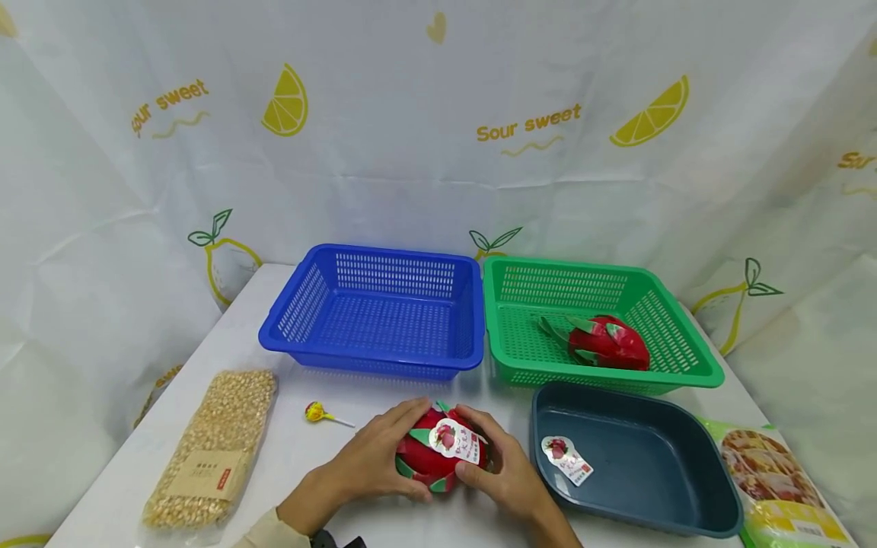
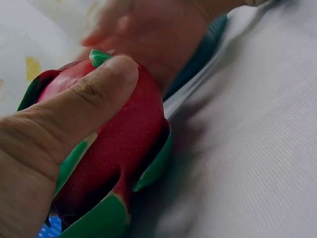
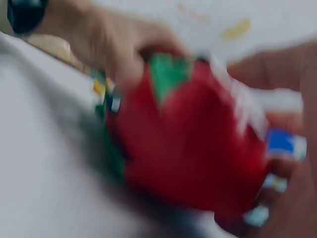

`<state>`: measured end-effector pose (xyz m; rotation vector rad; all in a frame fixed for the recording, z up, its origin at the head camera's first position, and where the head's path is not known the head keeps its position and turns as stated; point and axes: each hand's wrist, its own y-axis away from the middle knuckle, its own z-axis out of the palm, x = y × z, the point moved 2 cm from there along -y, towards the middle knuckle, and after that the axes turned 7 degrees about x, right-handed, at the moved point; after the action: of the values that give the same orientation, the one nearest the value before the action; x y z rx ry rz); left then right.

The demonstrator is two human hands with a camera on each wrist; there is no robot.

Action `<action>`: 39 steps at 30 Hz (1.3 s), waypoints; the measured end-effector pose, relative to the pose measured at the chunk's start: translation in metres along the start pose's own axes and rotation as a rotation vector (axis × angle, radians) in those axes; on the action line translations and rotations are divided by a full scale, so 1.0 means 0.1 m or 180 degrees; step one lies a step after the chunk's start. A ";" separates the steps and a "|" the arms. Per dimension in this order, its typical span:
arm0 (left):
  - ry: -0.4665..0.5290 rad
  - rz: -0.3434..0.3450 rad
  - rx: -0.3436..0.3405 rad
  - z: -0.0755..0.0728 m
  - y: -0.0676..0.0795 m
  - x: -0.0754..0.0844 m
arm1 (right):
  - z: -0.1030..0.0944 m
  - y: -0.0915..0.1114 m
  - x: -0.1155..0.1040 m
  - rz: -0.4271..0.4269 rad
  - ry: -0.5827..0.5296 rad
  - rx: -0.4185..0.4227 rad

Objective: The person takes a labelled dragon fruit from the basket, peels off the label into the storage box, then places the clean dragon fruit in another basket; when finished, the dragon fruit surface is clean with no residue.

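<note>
A red dragon fruit (image 1: 428,459) with green scales sits between both hands, close over the white table, a white label (image 1: 455,440) on its upper face. My left hand (image 1: 373,454) grips it from the left, the thumb lying across its red skin in the left wrist view. My right hand (image 1: 503,464) curls round its right side, the thumb at the label's lower edge. In the blurred right wrist view, the right fingers lie beside the dragon fruit (image 3: 183,134). A similar label (image 1: 566,459) lies inside the dark teal tray (image 1: 644,457) to the right.
A blue basket (image 1: 380,362) stands at the back; a green basket (image 1: 603,378) beside it holds another dragon fruit (image 1: 610,344). To the left lie a lollipop (image 1: 317,412) and a bag of corn kernels (image 1: 212,449). A colourful food packet (image 1: 781,487) lies at the right edge.
</note>
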<state>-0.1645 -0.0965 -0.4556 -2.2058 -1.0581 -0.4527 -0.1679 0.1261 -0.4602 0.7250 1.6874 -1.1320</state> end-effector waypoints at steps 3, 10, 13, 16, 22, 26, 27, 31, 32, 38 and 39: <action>0.0104 0.0094 0.0123 0.02 -0.01 -0.02 | -0.01 -0.05 -0.22 0.0079 0.0639 0.0226; 0.0394 0.0037 0.0180 0.03 -0.02 -0.07 | -0.15 -0.41 -0.64 0.0244 0.1435 -0.0326; 0.0400 0.0017 0.0172 0.03 -0.02 -0.09 | -0.19 -0.57 -0.67 0.0376 0.1381 -0.0908; 0.0398 0.0013 0.0189 0.02 -0.03 -0.09 | -0.21 -0.72 -0.61 0.0587 0.1211 -0.1394; 0.0490 -0.0010 0.0222 0.04 -0.03 -0.08 | -0.19 -0.89 -0.44 0.0690 0.0996 -0.1988; 0.0523 -0.0018 0.0219 0.06 -0.01 -0.09 | -0.16 -0.94 -0.38 0.0658 0.1146 -0.2175; 0.0511 0.0000 0.0227 0.07 -0.01 -0.09 | -0.15 -0.95 -0.38 0.0645 0.1195 -0.2187; 0.0417 0.0058 0.0231 0.08 -0.02 -0.07 | -0.13 -1.01 -0.43 0.0550 0.1401 -0.2192; 0.0379 0.0077 0.0232 0.08 -0.02 -0.07 | -0.13 -1.02 -0.45 0.0506 0.1459 -0.2187; 0.0277 -0.0021 0.0197 0.07 -0.03 -0.06 | -0.09 -1.06 -0.50 0.0298 0.1663 -0.2228; 0.0261 -0.0041 0.0191 0.07 -0.03 -0.06 | -0.09 -1.06 -0.50 0.0290 0.1663 -0.2244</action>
<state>-0.1702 -0.0931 -0.4628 -2.1110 -1.0297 -0.5061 -0.2417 0.0941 -0.3752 0.6500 2.2724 -0.2236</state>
